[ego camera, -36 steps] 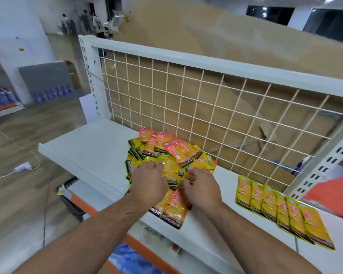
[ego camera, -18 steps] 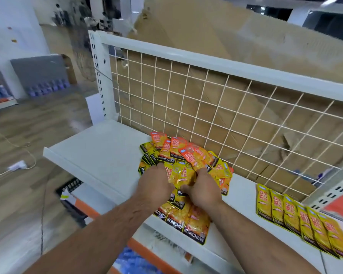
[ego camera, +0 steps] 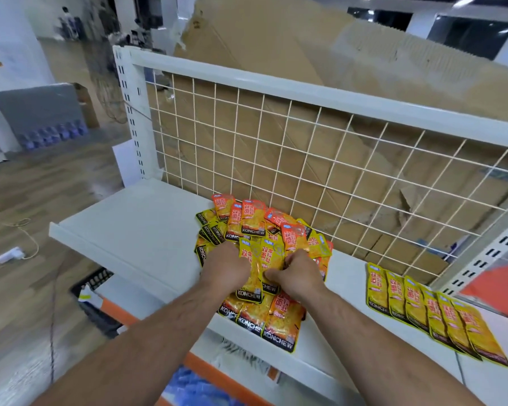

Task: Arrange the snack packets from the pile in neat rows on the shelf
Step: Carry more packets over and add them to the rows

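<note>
Two hands meet over the pile (ego camera: 248, 225) of snack packets. The pile lies heaped near the middle of the white shelf (ego camera: 135, 224), reaching from the wire grid (ego camera: 305, 159) at the back edge to the front edge, where a few packets hang over the lip.

Between the hands a small bunch (ego camera: 261, 259) of yellow packets stands up off the heap. The right hand (ego camera: 301, 275) pinches it, with the thumb pressed on the face of the nearest packet. The left hand (ego camera: 226, 268) has its fingers curled down against the bunch's left side. Their tips are hidden, but it looks to be grasping the same bunch.

Toward the right end of the shelf, well apart from the pile, a row (ego camera: 423, 312) of six packets lies flat. They overlap edge to edge, with their printed bottoms toward the front edge.

The step in hand seems to be gathering and squaring a handful from the pile, so the work is at an early stage: only one short row is laid and most packets are loose.

The next move likely calls for:
- lifting the bunch clear without dragging its neighbours off the front edge;
- carrying it rightward;
- dealing the packets out one by one beside the row, all facing the same way.

The glossy packets will probably slide on one another, so the grip needs to be firm.
</note>
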Demonstrator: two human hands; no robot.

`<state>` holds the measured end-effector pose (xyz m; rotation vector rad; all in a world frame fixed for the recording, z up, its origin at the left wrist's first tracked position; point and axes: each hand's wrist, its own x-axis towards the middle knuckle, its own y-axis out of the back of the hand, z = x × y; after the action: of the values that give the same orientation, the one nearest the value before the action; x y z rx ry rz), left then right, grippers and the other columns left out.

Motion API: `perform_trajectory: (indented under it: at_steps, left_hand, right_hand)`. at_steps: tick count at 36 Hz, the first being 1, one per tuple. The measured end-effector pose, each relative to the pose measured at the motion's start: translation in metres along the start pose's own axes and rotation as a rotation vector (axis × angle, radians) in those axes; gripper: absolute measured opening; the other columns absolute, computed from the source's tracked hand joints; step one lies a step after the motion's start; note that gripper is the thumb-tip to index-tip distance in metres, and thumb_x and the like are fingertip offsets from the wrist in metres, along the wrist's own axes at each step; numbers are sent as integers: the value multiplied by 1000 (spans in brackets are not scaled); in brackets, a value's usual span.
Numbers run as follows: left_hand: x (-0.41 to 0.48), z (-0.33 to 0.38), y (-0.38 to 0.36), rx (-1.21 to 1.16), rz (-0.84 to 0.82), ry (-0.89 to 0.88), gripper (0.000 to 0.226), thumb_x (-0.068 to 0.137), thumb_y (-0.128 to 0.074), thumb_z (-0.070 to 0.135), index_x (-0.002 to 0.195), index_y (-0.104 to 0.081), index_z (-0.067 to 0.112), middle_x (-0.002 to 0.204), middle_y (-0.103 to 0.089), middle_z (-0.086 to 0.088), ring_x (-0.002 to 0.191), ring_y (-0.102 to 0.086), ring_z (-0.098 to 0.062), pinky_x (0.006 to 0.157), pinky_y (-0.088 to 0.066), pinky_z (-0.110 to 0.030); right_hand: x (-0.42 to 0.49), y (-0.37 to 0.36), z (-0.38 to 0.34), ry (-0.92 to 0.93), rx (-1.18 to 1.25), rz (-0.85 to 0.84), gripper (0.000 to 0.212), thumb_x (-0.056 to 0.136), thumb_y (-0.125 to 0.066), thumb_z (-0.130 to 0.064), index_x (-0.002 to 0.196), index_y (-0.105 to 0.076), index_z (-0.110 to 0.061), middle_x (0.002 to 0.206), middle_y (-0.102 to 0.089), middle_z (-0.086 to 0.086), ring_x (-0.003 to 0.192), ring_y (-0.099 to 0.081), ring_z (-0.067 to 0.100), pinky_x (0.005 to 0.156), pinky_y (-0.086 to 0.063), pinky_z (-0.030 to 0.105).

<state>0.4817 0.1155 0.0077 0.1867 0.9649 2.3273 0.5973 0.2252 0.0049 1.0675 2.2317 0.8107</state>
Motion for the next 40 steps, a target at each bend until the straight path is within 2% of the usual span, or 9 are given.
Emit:
perform_trajectory:
  at_steps: [7, 10, 13, 16, 19, 21, 27, 33, 40]
  left_hand:
    - [-7, 2, -1, -114, 14, 20, 28, 84, -57, 13, 67, -35, 16, 65, -38, 0, 62, -37, -23, 57, -27, -32]
    - [-8, 6, 0, -197, 30, 12, 23, 81, -60, 14, 68, -41, 18, 67, -40, -3, 63, -38, -20, 60, -28, -31]
    - [-9, 11, -2, -280, 56, 13, 19, 81, -63, 19, 70, -48, 21, 69, -43, -3, 64, -42, -19, 62, -32, -31]
    - [-7, 16, -13, -371, 23, 25, 29, 83, -66, 19, 64, -44, 17, 70, -44, -3, 68, -44, -19, 63, -32, -30]
    - [-8, 28, -25, -406, -28, 63, 14, 83, -68, 19, 74, -57, 20, 80, -62, 0, 79, -60, -25, 73, -53, -36]
    - [-11, 37, -35, -416, -67, 61, 15, 82, -67, 12, 72, -60, 21, 83, -68, -5, 79, -65, -29, 72, -57, -38]
    - [-29, 66, -75, -431, -193, 30, 16, 78, -65, 3, 72, -67, 17, 75, -71, -6, 64, -61, -24, 59, -49, -32]
    - [-49, 107, -120, -381, -265, -28, 5, 73, -62, 0, 72, -67, -1, 62, -55, -6, 57, -48, -18, 57, -33, -27]
    - [-89, 160, -180, -364, -285, 11, 18, 77, -67, 1, 75, -63, 19, 77, -68, 0, 70, -63, -18, 60, -46, -24]
  right_hand:
    - [7, -7, 3, -105, 365, 37, 47, 69, -82, -9, 99, -46, -17, 93, -64, 10, 77, -66, 27, 56, -49, 34]
    - [14, -3, 5, -116, 453, 41, 29, 72, -78, -5, 81, -55, -19, 78, -63, 7, 63, -58, 23, 56, -45, 33]
    - [15, 6, 11, -122, 489, 49, 28, 73, -75, -3, 61, -55, -18, 66, -59, 4, 61, -54, 21, 58, -42, 31]
    - [13, 20, 23, -127, 453, 89, 25, 74, -72, -7, 59, -55, -18, 61, -58, 1, 58, -51, 21, 53, -35, 28]
    - [12, 35, 42, -145, 392, 135, 25, 72, -66, -13, 49, -58, -18, 50, -52, -2, 53, -45, 21, 52, -31, 28]
    - [10, 44, 57, -161, 374, 165, 23, 72, -64, -15, 50, -59, -19, 49, -53, -3, 53, -46, 21, 52, -32, 28]
    - [-4, 77, 107, -196, 346, 238, 25, 79, -64, -15, 56, -55, -16, 60, -62, 2, 55, -48, 20, 56, -35, 29]
    - [-16, 119, 158, -217, 345, 318, 35, 86, -64, -18, 52, -55, -15, 58, -59, 3, 54, -49, 20, 55, -35, 28]
    - [-34, 181, 228, -266, 309, 306, 29, 87, -64, -16, 59, -56, -16, 65, -61, 5, 61, -54, 20, 58, -37, 27]
